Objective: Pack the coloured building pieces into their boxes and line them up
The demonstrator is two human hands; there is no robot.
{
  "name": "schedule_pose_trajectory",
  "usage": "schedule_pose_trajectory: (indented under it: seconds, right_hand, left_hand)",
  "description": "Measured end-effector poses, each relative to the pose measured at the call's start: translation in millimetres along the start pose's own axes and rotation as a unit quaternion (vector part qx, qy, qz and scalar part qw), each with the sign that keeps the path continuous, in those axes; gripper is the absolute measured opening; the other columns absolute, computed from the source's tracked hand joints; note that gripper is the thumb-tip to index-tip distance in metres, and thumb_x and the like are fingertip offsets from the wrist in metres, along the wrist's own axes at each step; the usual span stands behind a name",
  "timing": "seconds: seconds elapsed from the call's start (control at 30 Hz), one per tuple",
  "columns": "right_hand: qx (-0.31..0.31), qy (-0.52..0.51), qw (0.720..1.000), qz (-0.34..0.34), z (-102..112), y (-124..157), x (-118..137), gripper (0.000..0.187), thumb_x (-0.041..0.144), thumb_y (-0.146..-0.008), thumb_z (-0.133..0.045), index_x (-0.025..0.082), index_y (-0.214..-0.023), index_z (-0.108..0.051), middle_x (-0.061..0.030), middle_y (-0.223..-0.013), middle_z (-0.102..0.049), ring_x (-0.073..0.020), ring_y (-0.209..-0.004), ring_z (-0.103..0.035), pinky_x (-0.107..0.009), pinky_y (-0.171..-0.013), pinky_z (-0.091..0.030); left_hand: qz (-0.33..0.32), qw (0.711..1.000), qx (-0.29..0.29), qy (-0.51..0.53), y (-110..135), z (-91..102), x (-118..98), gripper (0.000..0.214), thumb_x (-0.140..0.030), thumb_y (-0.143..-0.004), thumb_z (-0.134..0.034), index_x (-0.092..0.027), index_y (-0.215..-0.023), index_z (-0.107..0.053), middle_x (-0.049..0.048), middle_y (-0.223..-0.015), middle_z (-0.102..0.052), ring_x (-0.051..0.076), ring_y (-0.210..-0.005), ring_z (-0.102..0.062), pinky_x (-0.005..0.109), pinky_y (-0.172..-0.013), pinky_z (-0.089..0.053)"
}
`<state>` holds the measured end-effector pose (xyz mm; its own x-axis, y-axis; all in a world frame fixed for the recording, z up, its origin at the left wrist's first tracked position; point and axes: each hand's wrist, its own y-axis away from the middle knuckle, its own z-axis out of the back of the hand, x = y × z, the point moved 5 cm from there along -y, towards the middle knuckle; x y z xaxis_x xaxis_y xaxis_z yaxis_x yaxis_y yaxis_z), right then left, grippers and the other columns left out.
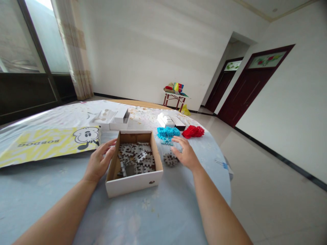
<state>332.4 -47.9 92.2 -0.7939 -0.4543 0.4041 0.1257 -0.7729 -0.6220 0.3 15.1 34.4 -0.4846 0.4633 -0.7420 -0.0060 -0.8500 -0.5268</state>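
Note:
A white cardboard box (pixel 133 185) with grey interlocking plastic pieces (pixel 141 158) in it stands in front of me on the table. My left hand (pixel 99 160) is at the box's left wall, fingers stretched out; whether they touch it I cannot tell. To the right of the box, my right hand (pixel 187 154) is open, fingers apart, with nothing visible in it. Beside its fingertips lies a small group of grey pieces (pixel 170 160), partly hidden by the hand. Just beyond are a pile of blue pieces (pixel 167 133) and a pile of red pieces (pixel 193 131).
A yellow and white box lid (pixel 51 144) with a cartoon dog lies at the left. Farther back are white open boxes (pixel 119 124), white pieces (pixel 165 119) and a small dark-topped box (pixel 178 123). The round table's cloth edge (pixel 228 185) curves along the right.

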Motion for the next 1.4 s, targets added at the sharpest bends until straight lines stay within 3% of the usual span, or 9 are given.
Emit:
schedule_pose_trajectory:
  seconds: [0.1,0.2,0.37,0.47,0.67,1.1,1.4]
  right_hand:
    - [0.025,0.018,0.997,-0.068,8,9,-47,0.039,0.027,-0.078,-0.052,0.019,-0.116,-0.056,-0.0116,-0.124,-0.054,-0.0238,-0.118,-0.046,-0.044,-0.103,-0.033]
    - [0.086,0.024,0.992,-0.087,3,16,-66,0.047,0.032,-0.074,-0.057,0.019,-0.120,-0.055,-0.0118,-0.129,-0.050,-0.0260,-0.122,-0.042,-0.046,-0.104,-0.031]
    - [0.173,0.035,0.980,-0.091,-17,18,-60,0.056,0.040,-0.069,-0.066,0.021,-0.120,-0.055,-0.0106,-0.127,-0.053,-0.0291,-0.128,-0.035,-0.048,-0.106,-0.026]
    - [0.153,0.042,0.982,-0.099,-15,16,-60,0.048,0.038,-0.071,-0.065,0.021,-0.116,-0.059,-0.0113,-0.121,-0.057,-0.0279,-0.123,-0.042,-0.046,-0.102,-0.031]
    - [0.075,0.022,0.991,-0.111,8,19,-79,0.047,0.037,-0.074,-0.062,0.019,-0.117,-0.056,-0.0098,-0.112,-0.062,-0.0243,-0.106,-0.055,-0.043,-0.094,-0.040]
    - [0.203,0.070,0.970,-0.114,-10,22,-72,0.061,0.030,-0.065,-0.065,0.020,-0.124,-0.051,-0.0094,-0.121,-0.057,-0.0271,-0.116,-0.048,-0.041,-0.099,-0.033]
    - [0.216,0.123,0.962,-0.115,-23,22,-71,0.057,0.027,-0.066,-0.059,0.023,-0.122,-0.052,-0.0086,-0.121,-0.057,-0.0268,-0.117,-0.046,-0.042,-0.098,-0.031]
  left_hand:
    - [-0.002,1.000,0.000,-0.002,-1,-0.3,0,0.047,-0.045,-0.084,-0.042,-0.017,-0.119,-0.056,0.0076,-0.111,-0.063,0.020,-0.102,-0.057,0.031,-0.088,-0.043]
    - [0.000,1.000,0.003,-0.010,-1,-0.2,-1,0.047,-0.046,-0.084,-0.041,-0.017,-0.118,-0.057,0.0076,-0.112,-0.063,0.021,-0.102,-0.057,0.031,-0.088,-0.043]
    - [0.013,1.000,0.001,-0.017,-1,1.4,-3,0.049,-0.047,-0.083,-0.041,-0.017,-0.119,-0.056,0.0075,-0.113,-0.063,0.021,-0.103,-0.056,0.032,-0.089,-0.043]
    - [0.015,1.000,0.004,-0.016,0,1.8,-3,0.049,-0.047,-0.083,-0.041,-0.017,-0.120,-0.056,0.0072,-0.112,-0.063,0.022,-0.104,-0.057,0.032,-0.090,-0.043]
    - [0.018,1.000,0.003,-0.016,0,2.2,-2,0.050,-0.048,-0.083,-0.041,-0.018,-0.119,-0.056,0.0075,-0.113,-0.063,0.023,-0.105,-0.056,0.035,-0.092,-0.041]
    - [0.017,1.000,0.003,-0.018,-1,1.9,-3,0.050,-0.047,-0.084,-0.041,-0.015,-0.118,-0.057,0.0085,-0.113,-0.063,0.022,-0.105,-0.056,0.031,-0.091,-0.041]
    - [0.018,1.000,0.005,-0.026,0,2.2,-4,0.048,-0.046,-0.084,-0.041,-0.018,-0.120,-0.056,0.0064,-0.113,-0.063,0.021,-0.104,-0.057,0.031,-0.090,-0.042]
